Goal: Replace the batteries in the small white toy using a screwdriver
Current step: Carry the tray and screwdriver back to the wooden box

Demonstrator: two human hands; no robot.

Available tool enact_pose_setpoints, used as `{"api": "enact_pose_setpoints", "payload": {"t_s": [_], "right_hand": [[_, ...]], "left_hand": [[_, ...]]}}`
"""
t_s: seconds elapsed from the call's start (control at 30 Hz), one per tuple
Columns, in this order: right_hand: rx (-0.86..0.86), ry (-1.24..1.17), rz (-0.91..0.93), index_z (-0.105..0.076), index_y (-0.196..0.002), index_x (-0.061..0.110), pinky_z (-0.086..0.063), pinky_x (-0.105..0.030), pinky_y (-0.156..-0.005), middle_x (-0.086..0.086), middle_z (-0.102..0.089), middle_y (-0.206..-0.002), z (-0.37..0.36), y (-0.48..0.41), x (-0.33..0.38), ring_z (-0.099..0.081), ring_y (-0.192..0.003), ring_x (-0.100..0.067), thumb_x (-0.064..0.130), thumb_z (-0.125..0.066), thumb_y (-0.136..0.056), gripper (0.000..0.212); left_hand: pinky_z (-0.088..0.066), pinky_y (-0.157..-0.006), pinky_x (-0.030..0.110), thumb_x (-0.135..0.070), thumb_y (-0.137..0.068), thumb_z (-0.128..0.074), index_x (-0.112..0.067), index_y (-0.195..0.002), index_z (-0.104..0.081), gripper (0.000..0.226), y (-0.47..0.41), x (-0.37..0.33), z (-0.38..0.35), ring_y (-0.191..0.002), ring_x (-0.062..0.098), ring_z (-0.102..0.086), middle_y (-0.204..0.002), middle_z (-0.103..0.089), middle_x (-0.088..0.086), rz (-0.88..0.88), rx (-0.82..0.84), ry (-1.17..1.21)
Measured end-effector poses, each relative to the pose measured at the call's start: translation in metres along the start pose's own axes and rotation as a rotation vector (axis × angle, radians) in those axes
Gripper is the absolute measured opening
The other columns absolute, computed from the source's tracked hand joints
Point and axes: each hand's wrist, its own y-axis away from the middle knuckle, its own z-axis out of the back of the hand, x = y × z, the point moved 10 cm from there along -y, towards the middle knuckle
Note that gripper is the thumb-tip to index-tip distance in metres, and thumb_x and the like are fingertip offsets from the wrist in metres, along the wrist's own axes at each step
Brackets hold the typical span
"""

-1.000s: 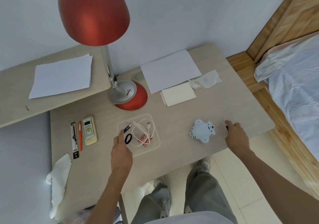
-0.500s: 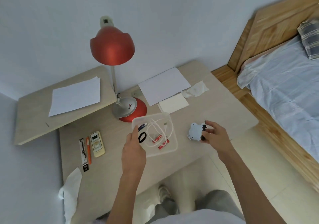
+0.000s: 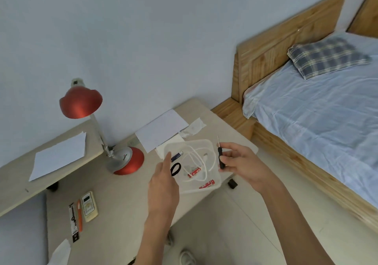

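My left hand (image 3: 163,183) grips the near-left rim of a clear plastic container (image 3: 206,142), held above the desk. Inside lie a white cable (image 3: 212,158), a blue battery (image 3: 177,156), two red batteries (image 3: 194,172) and a black ring (image 3: 175,169). My right hand (image 3: 243,164) is just right of the container and pinches a small screwdriver (image 3: 221,158) with a black handle, its thin shaft pointing up. The small white toy does not show; I cannot tell whether my right hand hides it.
A red desk lamp (image 3: 124,160) stands left of the container, with white papers (image 3: 161,132) behind it. A remote (image 3: 89,206), an orange pen (image 3: 79,215) and a black strip (image 3: 73,221) lie near the desk's left. A wooden bed (image 3: 306,125) fills the right.
The view has tilted up toward the wall and bed. My left hand raised the container off the desk. My right hand closed over the toy half a second ago; the toy is now out of sight.
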Motion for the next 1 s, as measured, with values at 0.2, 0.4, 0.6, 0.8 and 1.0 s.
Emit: {"api": "enact_pose_setpoints", "payload": {"t_s": [0.2, 0.4, 0.6, 0.8, 1.0], "right_hand": [[-0.118, -0.073, 0.080, -0.071, -0.134, 0.019, -0.065, -0.040, -0.090, -0.020, -0.078, -0.113, 0.102, 0.077, 0.014, -0.076, -0.099, -0.029, -0.006, -0.062, -0.102, 0.041], [-0.357, -0.137, 0.136, -0.071, -0.134, 0.017, -0.066, -0.044, -0.091, -0.012, -0.078, -0.100, 0.217, 0.176, 0.003, -0.074, -0.086, -0.023, -0.007, -0.062, -0.101, 0.042], [-0.697, -0.260, 0.198, -0.075, -0.128, 0.016, -0.065, -0.039, -0.086, -0.022, -0.074, -0.102, 0.335, 0.306, -0.025, -0.071, -0.086, -0.027, -0.007, -0.064, -0.100, 0.038], [-1.034, -0.406, 0.255, -0.077, -0.123, 0.018, -0.064, -0.038, -0.084, -0.014, -0.074, -0.095, 0.425, 0.444, -0.062, -0.073, -0.083, -0.027, -0.006, -0.065, -0.100, 0.035], [-1.305, -0.495, 0.279, -0.075, -0.124, 0.014, -0.064, -0.038, -0.084, -0.008, -0.075, -0.087, 0.507, 0.553, -0.098, -0.073, -0.081, -0.026, -0.007, -0.063, -0.101, 0.034]], "left_hand": [[-0.051, -0.090, 0.039, 0.010, -0.096, -0.045, -0.031, -0.165, -0.031, 0.082, 0.029, -0.109, -0.036, -0.108, 0.029, -0.064, -0.138, -0.058, 0.005, -0.188, 0.070, 0.033], [-0.048, -0.096, 0.034, 0.008, -0.100, -0.046, -0.029, -0.164, -0.034, 0.075, 0.070, -0.235, -0.103, -0.121, 0.028, -0.062, -0.145, -0.059, 0.006, -0.407, 0.225, 0.036], [-0.050, -0.099, 0.035, 0.007, -0.099, -0.049, -0.029, -0.162, -0.037, 0.074, 0.135, -0.378, -0.194, -0.122, 0.025, -0.062, -0.146, -0.061, 0.003, -0.722, 0.465, 0.082], [-0.045, -0.107, 0.030, 0.003, -0.102, -0.047, -0.033, -0.162, -0.036, 0.071, 0.239, -0.521, -0.277, -0.137, 0.019, -0.055, -0.154, -0.055, -0.003, -0.971, 0.657, 0.112], [-0.048, -0.109, 0.040, 0.001, -0.105, -0.041, -0.041, -0.162, -0.034, 0.071, 0.352, -0.639, -0.356, -0.139, 0.021, -0.051, -0.152, -0.056, -0.005, -1.167, 0.839, 0.129]]}}
